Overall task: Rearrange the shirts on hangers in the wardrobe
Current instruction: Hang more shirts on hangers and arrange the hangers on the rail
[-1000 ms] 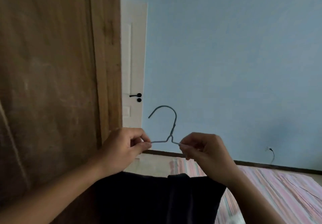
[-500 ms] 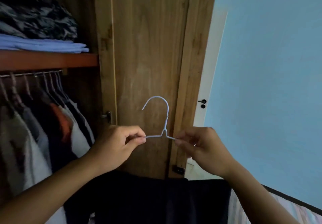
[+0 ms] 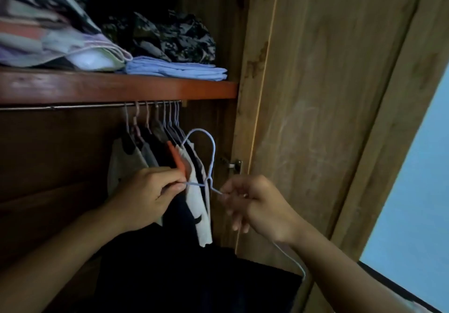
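At the left grip (image 3: pixel 148 196), lower middle of the frame: thumb and first finger squeezed shut on the thin wire of the hanger (image 3: pixel 213 152), just left of its neck.

At the right grip (image 3: pixel 257 205), a little lower and to the right: fingers loosely bent, tips pinched on the wire just right of the neck. A bit blurry there, so hard to tell how tight.

Between the two grips: the neck of the hanger. Goes straight up from there into the hook, with the open end of the hook turned to the upper left. Runs on past the right wrist too, as a pale wire going down to the lower right. Long side lying left to right, tipped down a little on the right.

Below both grips, filling the bottom middle of the frame: the dark shirt (image 3: pixel 194 276) on the hanger.

Up and to the left of the hook: the rail (image 3: pixel 73 106), just under the red-brown shelf (image 3: pixel 121 89). No touch between hook and rail yet; hook well below it. Nearer to the rail: the left grip.

Right behind the hook: a tight row of hung shirts (image 3: pixel 196 191) at the right end of the rail. Bare rail to the left of that row.

Probably next: both grips up and to the left, hook above the rail, then down onto it.

On the shelf: folded clothes (image 3: pixel 175 69). At the right: the wooden door (image 3: pixel 315 118).
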`<state>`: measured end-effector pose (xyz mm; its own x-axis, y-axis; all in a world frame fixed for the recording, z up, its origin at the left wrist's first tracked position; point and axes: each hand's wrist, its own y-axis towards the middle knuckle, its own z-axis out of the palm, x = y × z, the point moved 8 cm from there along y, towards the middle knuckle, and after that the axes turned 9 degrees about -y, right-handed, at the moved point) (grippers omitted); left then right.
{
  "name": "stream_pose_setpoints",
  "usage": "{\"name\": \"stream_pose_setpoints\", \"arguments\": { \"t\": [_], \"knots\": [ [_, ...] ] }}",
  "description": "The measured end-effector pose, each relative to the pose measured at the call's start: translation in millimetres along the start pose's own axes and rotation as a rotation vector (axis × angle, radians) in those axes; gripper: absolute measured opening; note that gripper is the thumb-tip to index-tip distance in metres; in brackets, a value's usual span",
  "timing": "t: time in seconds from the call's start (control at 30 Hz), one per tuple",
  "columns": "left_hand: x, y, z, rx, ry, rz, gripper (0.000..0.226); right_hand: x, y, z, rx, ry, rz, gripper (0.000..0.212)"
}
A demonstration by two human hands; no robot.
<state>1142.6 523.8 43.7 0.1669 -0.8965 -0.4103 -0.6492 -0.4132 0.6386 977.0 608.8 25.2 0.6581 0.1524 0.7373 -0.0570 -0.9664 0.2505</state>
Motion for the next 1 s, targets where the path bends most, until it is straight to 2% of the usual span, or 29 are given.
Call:
{"name": "stream_pose_setpoints", "arguments": {
  "t": [0.23,0.4,0.63,0.8,1.0],
  "knots": [
    [69.0,-37.4,-57.7,-0.052,0.074,-0.153,0.026,32.5,56.9,87.5,0.198,0.158,0.039,0.013],
    [105.7,-41.0,-77.6,-0.083,0.204,-0.248,0.017,45.4,97.2,125.8,0.259,0.157,0.031,0.013],
    [134.6,-29.8,-103.7,-0.189,0.395,-0.381,0.025,38.1,153.0,147.1,0.241,0.322,0.088,0.018],
    [151.9,-28.6,-112.3,-0.236,0.448,-0.454,0.033,32.0,189.6,168.0,0.205,0.442,0.122,0.018],
    [191.4,-20.0,-128.2,-0.168,0.666,-0.538,0.065,33.6,228.3,180.2,0.144,0.438,0.092,0.027]
  ]
}}
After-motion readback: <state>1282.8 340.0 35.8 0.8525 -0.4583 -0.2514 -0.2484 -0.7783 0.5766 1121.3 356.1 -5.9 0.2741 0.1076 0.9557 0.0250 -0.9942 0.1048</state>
